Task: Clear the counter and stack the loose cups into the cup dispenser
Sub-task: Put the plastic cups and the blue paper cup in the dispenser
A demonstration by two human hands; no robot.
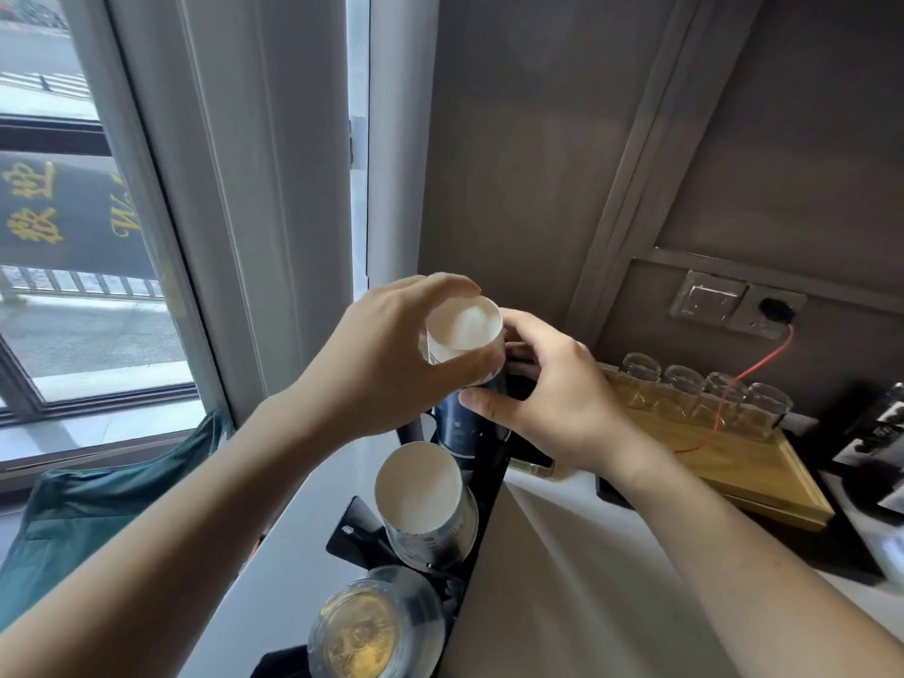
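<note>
My left hand (386, 354) grips a white-lined paper cup (464, 330) by its rim, mouth facing me, above the black cup dispenser (489, 486). My right hand (553, 393) pinches the lower, dark blue part of the same cup stack (460, 428) from the right. A second stack of paper cups (425, 506) sits in the dispenser slot below, mouth open toward me. Under that lies a stack of clear lids over a gold disc (372, 628).
A wooden tray (734, 462) with several empty glass jars (704, 393) stands on the white counter (587, 579) at right. A wall socket with a red cable (763, 359) is behind it. A green cloth (98, 506) and a window are at left.
</note>
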